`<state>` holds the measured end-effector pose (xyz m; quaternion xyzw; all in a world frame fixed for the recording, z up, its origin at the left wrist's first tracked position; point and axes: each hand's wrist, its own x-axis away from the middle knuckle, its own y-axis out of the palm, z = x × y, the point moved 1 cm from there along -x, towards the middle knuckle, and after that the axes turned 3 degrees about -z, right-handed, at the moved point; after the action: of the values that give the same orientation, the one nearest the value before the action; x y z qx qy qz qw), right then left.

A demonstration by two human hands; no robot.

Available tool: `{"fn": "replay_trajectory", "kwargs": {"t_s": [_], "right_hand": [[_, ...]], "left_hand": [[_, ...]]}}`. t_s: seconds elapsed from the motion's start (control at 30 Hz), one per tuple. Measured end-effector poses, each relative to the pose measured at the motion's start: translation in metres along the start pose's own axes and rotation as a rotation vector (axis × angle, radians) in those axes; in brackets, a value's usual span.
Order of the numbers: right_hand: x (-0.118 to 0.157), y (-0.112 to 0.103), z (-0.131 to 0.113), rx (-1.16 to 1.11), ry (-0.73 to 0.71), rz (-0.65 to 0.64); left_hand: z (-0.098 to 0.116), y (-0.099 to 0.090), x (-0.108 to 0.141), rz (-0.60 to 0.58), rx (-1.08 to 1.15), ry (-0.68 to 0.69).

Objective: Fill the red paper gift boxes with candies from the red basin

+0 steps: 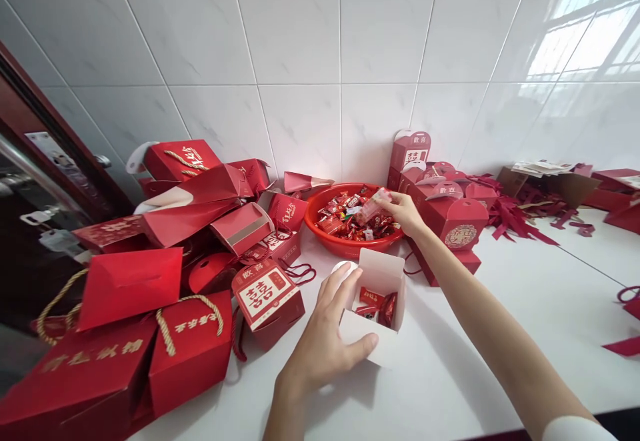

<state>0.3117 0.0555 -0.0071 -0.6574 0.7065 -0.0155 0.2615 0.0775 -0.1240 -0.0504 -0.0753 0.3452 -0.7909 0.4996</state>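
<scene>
A small candy box (373,349) stands open on the white table, its pale inside facing up. Several wrapped candies (373,297) lie in the bottom of it. My left hand (327,334) grips the box at its left side, fingers along the left flap and thumb over the near flap. Over a red plastic basin (345,247) full of wrapped candies, my right hand (405,211) pinches a pink-and-clear wrapped packet (375,205). The fingertips cover the packet's right end. What is inside its wrapper is too small to tell.
Red gift boxes and bags (190,347), some with gold rope handles, are heaped on the left. More red boxes (457,221) stand behind my right forearm. Red ribbons (515,217) and a cardboard box (580,187) lie farther right. A tiled wall (300,27) closes the back.
</scene>
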Motion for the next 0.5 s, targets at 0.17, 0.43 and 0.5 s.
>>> {"fn": "replay_trajectory", "kwargs": {"t_s": [0.17, 0.43, 0.5], "right_hand": [[0.027, -0.023, -0.027, -0.32, 0.013, 0.039], [0.084, -0.025, -0.092, -0.228, -0.206, -0.205], [0.099, -0.018, -0.099, 0.01, -0.267, -0.31]], "left_hand": [[0.0, 0.002, 0.0, 0.01, 0.007, -0.011], [0.002, 0.003, 0.001, 0.055, 0.088, -0.058], [0.002, 0.004, 0.001, 0.054, 0.105, -0.078]]}}
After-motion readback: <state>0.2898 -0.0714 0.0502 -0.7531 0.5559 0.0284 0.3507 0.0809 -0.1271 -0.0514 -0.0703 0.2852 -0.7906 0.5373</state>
